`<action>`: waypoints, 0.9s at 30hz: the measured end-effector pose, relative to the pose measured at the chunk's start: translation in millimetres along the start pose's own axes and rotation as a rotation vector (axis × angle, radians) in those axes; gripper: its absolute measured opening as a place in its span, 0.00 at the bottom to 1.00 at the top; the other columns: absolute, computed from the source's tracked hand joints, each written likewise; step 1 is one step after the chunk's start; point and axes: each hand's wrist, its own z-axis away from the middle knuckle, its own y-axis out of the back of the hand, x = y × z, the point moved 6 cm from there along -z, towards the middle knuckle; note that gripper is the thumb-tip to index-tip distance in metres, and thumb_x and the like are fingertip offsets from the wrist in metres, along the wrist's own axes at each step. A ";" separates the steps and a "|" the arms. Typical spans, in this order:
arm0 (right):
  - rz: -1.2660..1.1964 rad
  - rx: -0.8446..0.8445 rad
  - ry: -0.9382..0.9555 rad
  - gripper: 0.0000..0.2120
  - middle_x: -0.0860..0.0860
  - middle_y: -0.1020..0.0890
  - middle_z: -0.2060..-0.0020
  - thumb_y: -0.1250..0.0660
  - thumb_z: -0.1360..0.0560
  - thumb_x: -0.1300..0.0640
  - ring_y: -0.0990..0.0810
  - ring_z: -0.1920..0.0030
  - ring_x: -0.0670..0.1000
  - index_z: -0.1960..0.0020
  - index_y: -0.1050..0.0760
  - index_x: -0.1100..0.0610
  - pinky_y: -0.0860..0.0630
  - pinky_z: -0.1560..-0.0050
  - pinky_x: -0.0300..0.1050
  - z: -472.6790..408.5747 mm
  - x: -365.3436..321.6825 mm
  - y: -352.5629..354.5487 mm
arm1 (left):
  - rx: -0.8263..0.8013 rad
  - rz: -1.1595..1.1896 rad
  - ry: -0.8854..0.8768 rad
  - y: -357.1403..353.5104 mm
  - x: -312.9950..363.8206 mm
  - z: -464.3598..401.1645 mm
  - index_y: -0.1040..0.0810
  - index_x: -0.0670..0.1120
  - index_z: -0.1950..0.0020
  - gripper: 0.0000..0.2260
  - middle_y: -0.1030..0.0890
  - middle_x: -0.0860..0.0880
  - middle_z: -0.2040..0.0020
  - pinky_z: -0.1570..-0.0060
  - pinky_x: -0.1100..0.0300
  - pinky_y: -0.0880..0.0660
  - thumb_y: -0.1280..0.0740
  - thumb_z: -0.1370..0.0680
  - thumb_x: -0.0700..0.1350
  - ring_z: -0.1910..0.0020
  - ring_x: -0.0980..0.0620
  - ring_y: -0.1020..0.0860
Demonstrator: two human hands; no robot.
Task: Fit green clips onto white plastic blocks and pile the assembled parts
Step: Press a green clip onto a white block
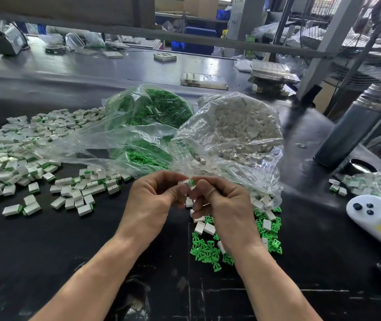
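Note:
My left hand [154,200] pinches a white plastic block [184,182] above the dark table. My right hand [219,200] pinches a green clip [191,182] against the end of that block. Both hands meet at the middle of the view. Below my right hand lies a loose heap of green clips [210,251] mixed with bare white blocks [204,228]. A wide pile of assembled parts [22,154], white with green ends, spreads over the left of the table.
Two open clear bags stand behind my hands: one of green clips [159,107], one of white blocks [245,128]. A dark cylinder flask [349,133] and a white device [370,216] are at the right, with another bag of parts [379,184]. Trays lie at the back.

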 end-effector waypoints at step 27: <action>-0.105 -0.046 -0.157 0.26 0.55 0.15 0.65 0.47 0.14 0.40 0.22 0.76 0.42 0.55 0.21 0.56 0.31 0.79 0.35 1.2 17.5 -19.8 | -0.146 0.070 -0.027 -26.6 -3.6 9.6 0.17 0.47 0.49 0.07 0.15 0.41 0.58 0.68 0.51 0.18 0.24 0.24 0.48 0.65 0.36 0.16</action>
